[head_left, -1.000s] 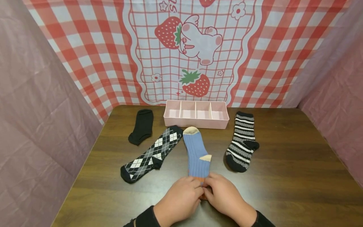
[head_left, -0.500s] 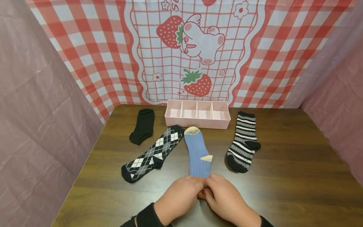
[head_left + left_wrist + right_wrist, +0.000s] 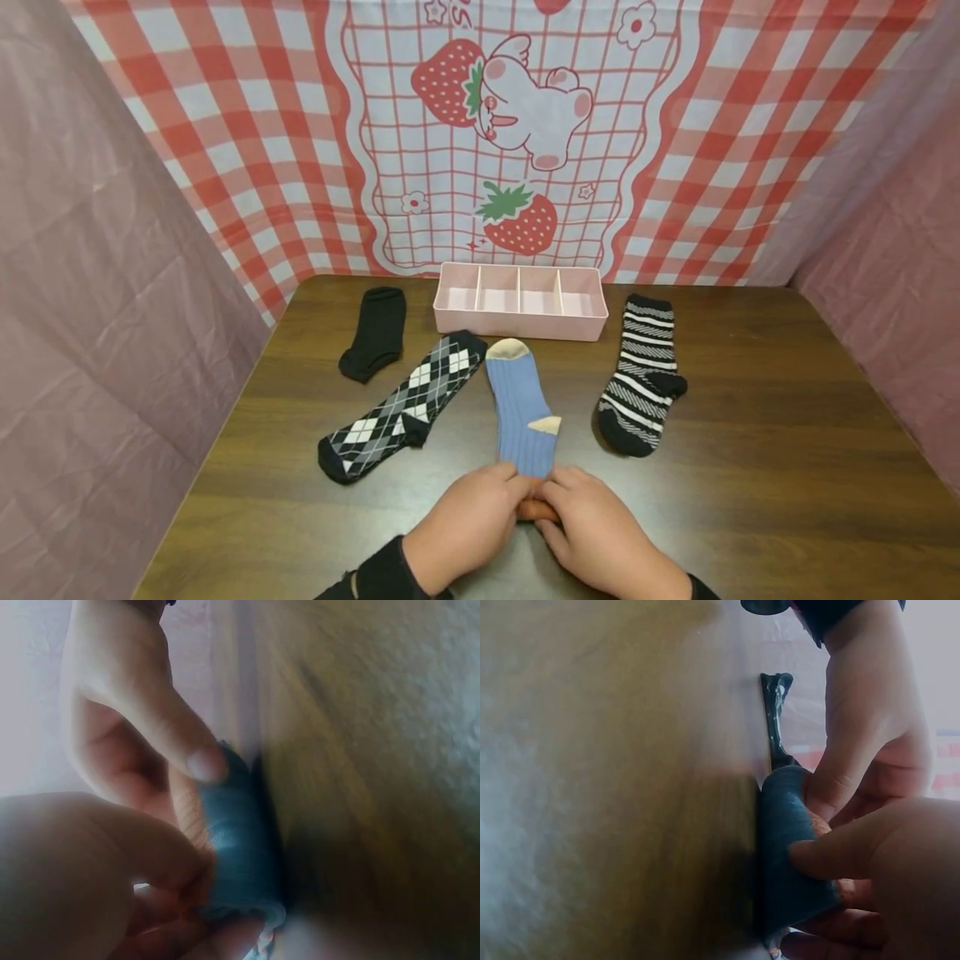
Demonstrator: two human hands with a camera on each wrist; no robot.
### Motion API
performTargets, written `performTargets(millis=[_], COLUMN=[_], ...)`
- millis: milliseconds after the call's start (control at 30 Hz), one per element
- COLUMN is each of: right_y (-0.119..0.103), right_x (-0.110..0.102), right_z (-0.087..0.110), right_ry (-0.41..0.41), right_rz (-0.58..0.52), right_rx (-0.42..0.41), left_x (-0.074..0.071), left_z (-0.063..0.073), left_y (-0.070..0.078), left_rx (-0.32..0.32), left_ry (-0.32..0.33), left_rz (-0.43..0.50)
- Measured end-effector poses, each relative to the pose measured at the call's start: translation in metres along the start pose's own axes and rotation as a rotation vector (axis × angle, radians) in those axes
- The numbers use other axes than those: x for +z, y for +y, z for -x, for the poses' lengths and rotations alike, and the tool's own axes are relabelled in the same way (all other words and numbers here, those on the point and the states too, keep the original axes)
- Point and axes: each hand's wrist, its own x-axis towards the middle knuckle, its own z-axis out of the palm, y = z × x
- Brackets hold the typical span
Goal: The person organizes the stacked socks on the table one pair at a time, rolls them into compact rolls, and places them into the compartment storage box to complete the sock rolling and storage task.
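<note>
A ribbed blue sock (image 3: 519, 408) with a cream toe and heel lies on the table, toe pointing away from me. My left hand (image 3: 471, 518) and right hand (image 3: 600, 527) pinch its orange cuff (image 3: 538, 510) from either side. In the left wrist view, the held end of the blue sock (image 3: 241, 840) is rolled over, thumbs on the near side and orange fabric behind. From the right wrist, the rolled sock (image 3: 787, 851) shows under the right thumb (image 3: 810, 857). Several fingers are hidden behind the fabric.
Left of the blue sock lie an argyle sock (image 3: 408, 404) and a black ankle sock (image 3: 377, 333). At the right is a black-and-white striped sock (image 3: 641, 375). A pink four-slot box (image 3: 520, 323) stands at the table's back edge, before a checked cloth (image 3: 720, 167).
The blue sock has slid slightly toward me. The hands have shifted a little at the cuff, and a folded orange band shows between them. The other socks and the box stay put.
</note>
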Motion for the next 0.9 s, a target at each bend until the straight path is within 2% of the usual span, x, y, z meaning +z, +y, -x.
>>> performTargets(millis=[200,367,500,767,900], right_y=[-0.0013,-0.0021,-0.0028,-0.0039,-0.0041], right_x=[0.0025,-0.0001,-0.0027,-0.0049,-0.0047], right_z=[0.0003,0.0001,0.0004,-0.0010,-0.0015], right_ry=[0.005,-0.022,-0.048,-0.101,-0.101], right_rz=[-0.010,-0.044,-0.084,-0.199,-0.220], right_rx=[0.013,0.022,0.018,0.141,0.153], left_x=[0.0003,0.0009,-0.0012,-0.0068,-0.0077], left_z=[0.0011,0.0020,0.0042,0.0044,0.0042], left_y=[-0.0020,-0.0013,-0.0001,-0.0023,-0.0036], left_rx=[-0.007,0.027,0.039,0.031,0.028], left_ry=[0.005,0.059,0.077,0.041,0.021], left_rz=[-0.064,-0.115,-0.110,-0.060,-0.043])
